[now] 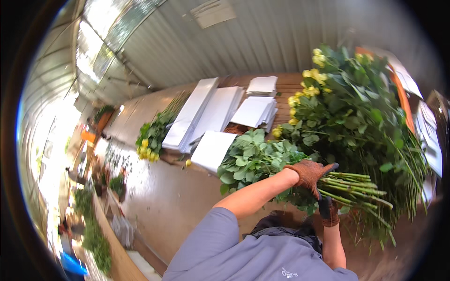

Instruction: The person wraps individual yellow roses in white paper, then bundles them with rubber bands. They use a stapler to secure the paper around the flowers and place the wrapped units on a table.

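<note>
A bunch of leafy rose stems lies across both my hands, with its leafy end to the left and the cut ends to the right. My left hand, in a brown and dark work glove, is wrapped over the top of the stems. Below it, my right hand, gloved the same way, grips the bunch from the near side. Its fingers are partly hidden by the stems. The flower heads of this bunch cannot be made out. Just beyond my hands is a big heap of yellow roses.
Stacks of white sheets and smaller white sheets cover part of the wooden table. Another yellow rose bunch lies at its left end. A corrugated wall stands behind. At far left, greenery lines a bench.
</note>
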`<control>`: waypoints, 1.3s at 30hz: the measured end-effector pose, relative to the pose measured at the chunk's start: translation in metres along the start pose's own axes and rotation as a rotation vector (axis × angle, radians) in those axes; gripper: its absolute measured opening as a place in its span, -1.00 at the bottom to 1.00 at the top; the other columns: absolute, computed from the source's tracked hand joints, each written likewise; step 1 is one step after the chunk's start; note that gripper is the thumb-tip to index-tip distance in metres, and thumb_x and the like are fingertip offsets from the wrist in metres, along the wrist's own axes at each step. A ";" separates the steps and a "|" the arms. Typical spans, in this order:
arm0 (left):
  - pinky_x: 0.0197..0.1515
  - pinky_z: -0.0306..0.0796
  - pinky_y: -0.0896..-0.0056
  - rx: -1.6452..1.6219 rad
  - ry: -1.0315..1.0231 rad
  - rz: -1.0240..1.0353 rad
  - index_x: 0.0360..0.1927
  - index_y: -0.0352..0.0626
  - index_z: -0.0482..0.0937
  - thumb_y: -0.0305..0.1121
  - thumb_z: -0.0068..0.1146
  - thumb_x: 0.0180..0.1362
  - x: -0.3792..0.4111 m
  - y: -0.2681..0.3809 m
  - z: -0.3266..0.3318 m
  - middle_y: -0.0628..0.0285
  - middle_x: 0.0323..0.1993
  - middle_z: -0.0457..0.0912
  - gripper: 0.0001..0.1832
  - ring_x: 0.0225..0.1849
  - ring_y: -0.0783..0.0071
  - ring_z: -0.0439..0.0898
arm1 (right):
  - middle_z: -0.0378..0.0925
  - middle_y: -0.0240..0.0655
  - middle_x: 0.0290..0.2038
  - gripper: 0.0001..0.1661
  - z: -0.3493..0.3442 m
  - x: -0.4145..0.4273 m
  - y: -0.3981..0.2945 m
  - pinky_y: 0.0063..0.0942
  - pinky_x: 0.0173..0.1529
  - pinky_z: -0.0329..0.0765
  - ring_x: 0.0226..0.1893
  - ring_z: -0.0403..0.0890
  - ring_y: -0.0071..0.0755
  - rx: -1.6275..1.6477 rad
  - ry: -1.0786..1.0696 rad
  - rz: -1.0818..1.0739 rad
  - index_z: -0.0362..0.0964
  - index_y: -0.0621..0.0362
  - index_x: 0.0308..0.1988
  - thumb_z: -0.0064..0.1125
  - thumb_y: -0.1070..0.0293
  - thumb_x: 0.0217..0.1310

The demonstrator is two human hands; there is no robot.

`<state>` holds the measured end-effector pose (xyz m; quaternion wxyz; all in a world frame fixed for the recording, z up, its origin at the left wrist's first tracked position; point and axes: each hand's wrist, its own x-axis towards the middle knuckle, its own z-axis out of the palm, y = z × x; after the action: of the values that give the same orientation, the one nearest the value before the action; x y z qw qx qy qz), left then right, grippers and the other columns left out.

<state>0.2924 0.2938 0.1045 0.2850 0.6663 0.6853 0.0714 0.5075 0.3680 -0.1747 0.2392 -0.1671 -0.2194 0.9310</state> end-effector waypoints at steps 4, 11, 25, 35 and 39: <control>0.12 0.42 0.00 0.118 0.149 -0.103 0.53 -0.03 -0.06 0.28 0.56 -0.43 -0.002 0.001 0.013 -0.08 0.04 0.57 0.46 0.08 -0.13 0.55 | 0.26 -0.30 0.34 -0.41 0.004 0.023 -0.017 -0.11 0.38 0.30 0.31 0.29 -0.28 -0.042 -0.061 0.035 0.11 -0.05 0.40 -0.12 0.08 0.50; -0.01 0.50 -0.01 0.161 0.143 -0.113 0.52 -0.07 -0.04 0.16 0.58 -0.38 0.026 0.009 0.000 -0.13 -0.05 0.60 0.41 -0.02 -0.16 0.61 | 0.37 -0.33 0.24 -0.46 0.010 0.055 -0.012 -0.15 0.32 0.39 0.22 0.40 -0.29 -0.148 -0.127 -0.054 0.19 -0.08 0.36 0.02 0.24 0.48; -0.08 0.55 0.00 0.248 0.291 -0.169 0.24 -0.12 0.31 0.00 0.45 -0.29 0.001 0.020 0.024 -0.05 -0.09 0.65 -0.04 -0.12 -0.08 0.65 | 0.45 -0.35 0.09 -0.42 0.186 0.013 -0.024 -0.28 0.07 0.60 0.06 0.52 -0.31 0.040 0.185 -0.415 0.28 0.03 0.24 0.27 0.37 0.27; -0.17 0.55 -0.02 0.223 0.232 -0.162 -0.02 -0.13 0.40 0.14 0.47 -0.25 0.003 0.016 0.025 -0.02 -0.30 0.69 -0.20 -0.21 -0.06 0.68 | 0.62 -0.01 -0.06 -0.32 0.177 -0.090 -0.055 -0.21 0.06 0.56 -0.03 0.66 -0.07 -1.416 -0.092 -0.201 0.23 0.33 0.21 0.29 0.22 0.25; -0.16 0.55 -0.03 0.220 0.223 -0.119 0.00 -0.12 0.41 0.22 0.46 -0.26 0.013 0.018 0.032 -0.02 -0.29 0.69 -0.15 -0.20 -0.06 0.68 | 0.66 0.04 -0.31 -0.53 0.236 -0.090 -0.058 -0.08 -0.14 0.60 -0.31 0.68 0.12 -2.005 -0.295 -0.052 0.46 0.27 -0.13 0.21 0.05 0.21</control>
<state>0.3248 0.2984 0.0827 0.1365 0.6398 0.7545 0.0524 0.5054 0.2894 0.0726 -0.0208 -0.1693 -0.9307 0.3236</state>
